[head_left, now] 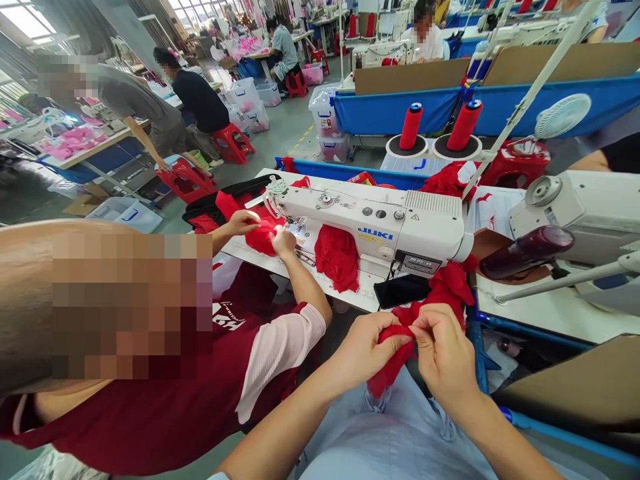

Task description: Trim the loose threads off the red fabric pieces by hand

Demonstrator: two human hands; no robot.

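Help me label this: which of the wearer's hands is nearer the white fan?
Right. The right hand is below and left of the white fan in view; the left hand is farther left.

Smooth grey floor (pixel 280 127) surrounds the red plastic stool (pixel 233 141); translucent lidded plastic bins (pixel 245 95) stand just beyond it, a pale grey pillar (pixel 161 48) left of it, bright gridded windows (pixel 194 12) far behind it.

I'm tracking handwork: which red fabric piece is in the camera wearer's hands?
The red fabric piece over pale-blue clothing, pinched by left hand and right hand; the red bundle lies by the JUKI sewing machine; a co-worker holds another.
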